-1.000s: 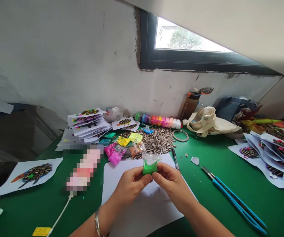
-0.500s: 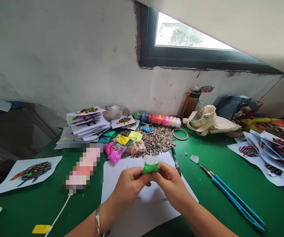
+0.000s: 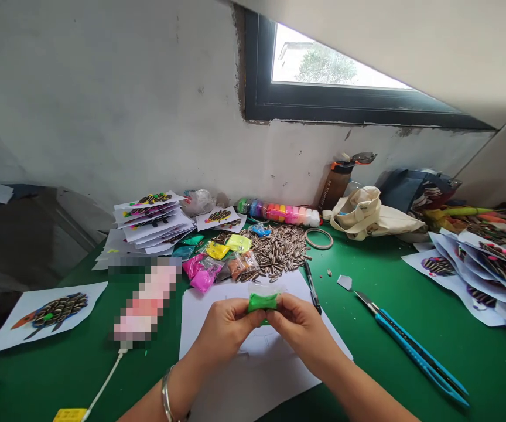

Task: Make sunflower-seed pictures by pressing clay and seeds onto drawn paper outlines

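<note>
Between my two hands is a small clear bag of green modelling clay [image 3: 262, 301], held over the white paper [image 3: 253, 381]. My left hand [image 3: 229, 325] pinches its left side with thumb and fingers. On the right side, my right hand [image 3: 297, 321] grips it the same way, the thumbs close together. Faint drawn lines show on the paper below. Just beyond lie bags of coloured clay, pink [image 3: 202, 275] and yellow [image 3: 216, 250] among them, beside a heap of striped sunflower seeds [image 3: 281, 249]. A black pen [image 3: 312, 287] rests on the paper's right edge.
A blue utility knife [image 3: 415, 346] with its blade out lies at right, near a roll of tape [image 3: 318, 238]. Stacks of seed pictures stand left [image 3: 156, 220] and right [image 3: 490, 264]. A blurred-out object with a white cable [image 3: 108, 378] lies left. A bottle [image 3: 337, 183] stands behind.
Both hands and the green clay bag have shifted slightly left in view, and the thumbs are closer together. The whole scene has also moved a little left with the camera.
</note>
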### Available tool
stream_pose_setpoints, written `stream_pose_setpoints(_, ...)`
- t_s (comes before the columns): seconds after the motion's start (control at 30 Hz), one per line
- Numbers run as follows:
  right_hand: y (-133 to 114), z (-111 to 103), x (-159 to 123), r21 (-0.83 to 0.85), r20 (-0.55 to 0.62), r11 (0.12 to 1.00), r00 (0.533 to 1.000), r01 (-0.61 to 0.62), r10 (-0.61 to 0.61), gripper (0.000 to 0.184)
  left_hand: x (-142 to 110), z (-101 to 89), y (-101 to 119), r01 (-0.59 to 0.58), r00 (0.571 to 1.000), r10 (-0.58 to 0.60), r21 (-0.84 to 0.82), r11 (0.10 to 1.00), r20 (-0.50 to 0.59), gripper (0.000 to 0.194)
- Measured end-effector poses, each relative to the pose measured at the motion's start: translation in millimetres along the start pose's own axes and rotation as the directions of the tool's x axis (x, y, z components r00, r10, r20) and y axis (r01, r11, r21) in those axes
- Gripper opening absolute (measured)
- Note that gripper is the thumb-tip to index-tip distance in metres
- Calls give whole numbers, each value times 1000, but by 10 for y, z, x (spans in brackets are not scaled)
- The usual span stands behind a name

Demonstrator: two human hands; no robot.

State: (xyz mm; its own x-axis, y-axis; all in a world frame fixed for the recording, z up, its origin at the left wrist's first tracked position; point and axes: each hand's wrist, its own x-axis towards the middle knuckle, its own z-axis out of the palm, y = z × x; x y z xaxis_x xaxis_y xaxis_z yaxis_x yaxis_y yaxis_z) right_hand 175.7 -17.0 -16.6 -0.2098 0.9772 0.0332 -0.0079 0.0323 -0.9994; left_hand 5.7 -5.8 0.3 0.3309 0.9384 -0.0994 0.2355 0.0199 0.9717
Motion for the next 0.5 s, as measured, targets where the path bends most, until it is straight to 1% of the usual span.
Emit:
stream_pose_setpoints(0.07,18,-7,-6,-38,-18,999,1000,-8,7,17,-7,-6,-6,5,1000,-5,14,1000,-5,33)
stream_pose_setpoints(0.17,12,-20,-21,-47,22,999,1000,-5,6,15,-15,-11,-14,1,1000,-1,40,999,-1,33)
stream_pose_setpoints(0.23,0,-18,-36,-89,31,995,999,37,-34,16,-21,-5,-8,-13,1000,12,37,999,16,33)
stream_pose_setpoints(0.33,0,1,-49,-131,4,988,997,79,-79,19,-27,14,12,-16,999,16,4,1000,44,34)
stream_pose_setpoints(0.4,10,11,-45,-75,1,995,997,71,-71,19,-24,16,19,8,998,-6,-44,999,57,34)
stream_pose_setpoints(0.5,10,-2,-28,35,39,999,999,34,-35,19,-11,-14,18,32,995,-23,-94,995,94,35)
